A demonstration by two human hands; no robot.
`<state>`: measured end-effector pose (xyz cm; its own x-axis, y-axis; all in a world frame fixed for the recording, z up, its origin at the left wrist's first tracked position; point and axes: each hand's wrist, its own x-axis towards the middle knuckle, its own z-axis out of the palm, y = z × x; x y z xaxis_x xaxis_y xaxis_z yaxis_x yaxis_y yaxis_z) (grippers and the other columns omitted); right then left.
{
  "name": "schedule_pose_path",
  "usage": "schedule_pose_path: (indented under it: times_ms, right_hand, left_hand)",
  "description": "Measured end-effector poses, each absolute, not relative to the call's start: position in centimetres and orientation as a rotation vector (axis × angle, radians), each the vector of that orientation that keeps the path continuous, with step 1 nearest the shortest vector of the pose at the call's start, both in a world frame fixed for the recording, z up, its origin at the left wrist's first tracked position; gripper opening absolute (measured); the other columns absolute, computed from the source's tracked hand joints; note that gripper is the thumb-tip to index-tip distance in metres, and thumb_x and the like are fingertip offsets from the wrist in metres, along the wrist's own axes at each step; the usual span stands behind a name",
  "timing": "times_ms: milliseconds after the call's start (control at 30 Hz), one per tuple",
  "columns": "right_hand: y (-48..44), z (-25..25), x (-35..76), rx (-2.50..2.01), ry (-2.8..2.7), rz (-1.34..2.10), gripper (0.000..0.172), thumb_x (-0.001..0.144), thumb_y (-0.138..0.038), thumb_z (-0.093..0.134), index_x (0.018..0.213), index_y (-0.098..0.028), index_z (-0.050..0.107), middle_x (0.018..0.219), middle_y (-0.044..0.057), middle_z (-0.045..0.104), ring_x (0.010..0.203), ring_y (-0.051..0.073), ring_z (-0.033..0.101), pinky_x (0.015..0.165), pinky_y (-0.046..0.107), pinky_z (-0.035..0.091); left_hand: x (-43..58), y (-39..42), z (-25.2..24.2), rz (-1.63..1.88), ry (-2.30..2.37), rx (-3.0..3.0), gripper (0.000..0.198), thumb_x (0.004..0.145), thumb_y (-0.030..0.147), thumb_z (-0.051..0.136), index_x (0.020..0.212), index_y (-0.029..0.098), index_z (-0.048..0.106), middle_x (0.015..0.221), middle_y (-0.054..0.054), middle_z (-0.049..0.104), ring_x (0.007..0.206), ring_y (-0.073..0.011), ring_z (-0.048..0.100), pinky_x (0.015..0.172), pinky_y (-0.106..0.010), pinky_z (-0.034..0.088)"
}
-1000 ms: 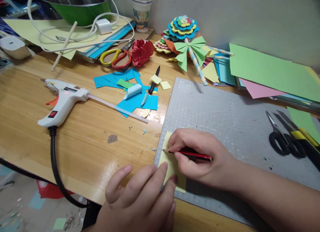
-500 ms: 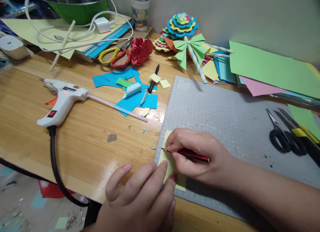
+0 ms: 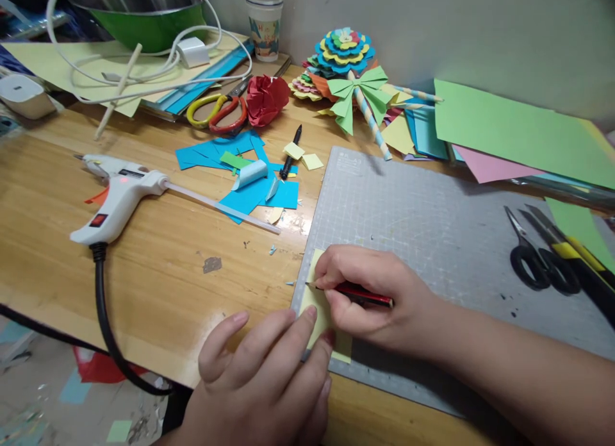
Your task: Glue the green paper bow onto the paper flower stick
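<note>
A red and black pencil is pinched in my right hand, its tip at the left edge of a pale yellow paper strip. The strip lies on the grey cutting mat, along its left border. My left hand rests with fingers stretched out, and its fingertips press on the strip below the pencil. The hands hide part of the paper, so any marks under them cannot be seen.
To the left lies a white glue gun with a glue stick. Blue paper scraps, red-and-yellow scissors and a red paper flower lie behind. Black scissors and a cutter are on the mat's right. Green paper is stacked behind.
The whole view has shifted slightly. The pencil tip stays near the strip's left edge, and both hands keep nearly the same pose on the paper.
</note>
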<state>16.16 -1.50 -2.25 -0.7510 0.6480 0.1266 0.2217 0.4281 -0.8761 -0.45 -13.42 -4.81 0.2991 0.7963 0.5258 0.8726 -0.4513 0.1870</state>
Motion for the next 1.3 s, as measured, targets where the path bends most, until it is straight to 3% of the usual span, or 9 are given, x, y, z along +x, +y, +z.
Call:
schedule_pose_path:
  times_ms: [400, 533, 633, 733, 833, 933, 1033, 1200, 1300]
  right_hand:
    - [-1.5, -2.2, 16.1, -0.729, -2.219, 1.274, 0.019, 0.069, -0.002, 0.049, 0.07, -0.02, 0.048, 0.074, 0.001, 0.058, 0.065, 0.013, 0.053, 0.059, 0.027, 0.043]
    - [-0.9, -2.1, 16.2, -0.795, -1.98, 1.349, 0.011, 0.08, -0.01, 0.052, 0.078, -0.021, 0.053, 0.079, 0.001, 0.059, 0.072, 0.014, 0.056, 0.065, 0.028, 0.045]
    - [0.0, -1.6, 16.8, -0.962, -1.786, 1.295, 0.011, 0.091, -0.025, 0.047, 0.097, -0.022, 0.056, 0.093, 0.004, 0.061, 0.078, 0.015, 0.058, 0.07, 0.029, 0.046]
    - [0.7, -0.5, 18.5, -1.101, -1.986, 1.1, 0.019, 0.095, -0.032, 0.04, 0.103, -0.022, 0.055, 0.097, 0.005, 0.062, 0.081, 0.017, 0.059, 0.071, 0.031, 0.046]
    - [1.1, 0.4, 21.7, -1.271, -2.346, 0.698, 0.028, 0.092, -0.037, 0.042, 0.11, -0.018, 0.053, 0.096, 0.009, 0.061, 0.08, 0.022, 0.058, 0.07, 0.035, 0.045]
    - [1.2, 0.3, 26.1, -1.375, -2.481, 0.299, 0.039, 0.092, -0.041, 0.038, 0.115, -0.014, 0.054, 0.102, 0.014, 0.061, 0.091, 0.028, 0.059, 0.078, 0.041, 0.046]
    - [1.5, -0.8, 30.8, -1.604, -2.488, -0.006, 0.039, 0.094, -0.032, 0.033, 0.115, -0.012, 0.059, 0.106, 0.016, 0.063, 0.101, 0.031, 0.058, 0.086, 0.044, 0.045]
    - [2.2, -2.4, 36.2, -1.876, -2.344, -0.13, 0.042, 0.092, -0.024, 0.034, 0.12, -0.008, 0.06, 0.111, 0.02, 0.063, 0.102, 0.034, 0.058, 0.084, 0.045, 0.046]
    - [2.7, -3.0, 37.2, -1.86, -2.317, -0.133, 0.04, 0.09, -0.025, 0.038, 0.116, -0.01, 0.064, 0.105, 0.019, 0.064, 0.099, 0.034, 0.058, 0.083, 0.046, 0.046]
  left_hand:
    - [-0.3, -13.2, -4.4, -0.882, -1.618, -2.409, 0.018, 0.076, 0.036, 0.067, 0.092, 0.029, 0.072, 0.102, 0.003, 0.074, 0.099, -0.0181, 0.055, 0.103, -0.037, 0.025]
    - [-0.1, -13.3, -4.1, -0.89, -1.683, -2.409, 0.019, 0.076, 0.036, 0.068, 0.094, 0.03, 0.071, 0.105, 0.004, 0.073, 0.095, -0.02, 0.058, 0.096, -0.039, 0.028]
    - [-0.1, -13.2, -3.6, -0.945, -1.718, -2.416, 0.017, 0.079, 0.033, 0.065, 0.094, 0.03, 0.07, 0.105, 0.004, 0.072, 0.094, -0.0212, 0.059, 0.092, -0.041, 0.029]
    - [-0.4, -12.7, -2.2, -0.99, -1.847, -2.455, 0.011, 0.084, 0.028, 0.057, 0.089, 0.027, 0.067, 0.095, 0.002, 0.071, 0.092, -0.0225, 0.056, 0.086, -0.042, 0.03]
    - [-0.7, -10.8, -0.5, -0.769, -2.079, -2.532, 0.009, 0.086, 0.022, 0.052, 0.09, 0.024, 0.061, 0.089, -0.002, 0.065, 0.087, -0.0221, 0.053, 0.079, -0.039, 0.032]
    - [-0.5, -7.6, 0.7, -0.529, -2.19, -2.579, 0.016, 0.085, 0.027, 0.055, 0.1, 0.024, 0.057, 0.1, -0.004, 0.06, 0.094, -0.0248, 0.05, 0.079, -0.04, 0.034]
    - [0.2, -4.2, 1.1, -0.335, -2.173, -2.696, 0.029, 0.078, 0.031, 0.063, 0.104, 0.02, 0.055, 0.111, -0.007, 0.055, 0.106, -0.028, 0.046, 0.089, -0.042, 0.035]
    - [1.3, -1.4, 1.8, 0.021, -2.196, -2.803, 0.016, 0.069, 0.031, 0.068, 0.076, 0.019, 0.059, 0.094, -0.006, 0.059, 0.093, -0.0272, 0.052, 0.08, -0.039, 0.039]
    - [1.5, -1.1, 2.1, 0.044, -2.207, -2.825, 0.012, 0.069, 0.026, 0.064, 0.078, 0.02, 0.059, 0.082, -0.003, 0.062, 0.079, -0.023, 0.056, 0.065, -0.032, 0.039]
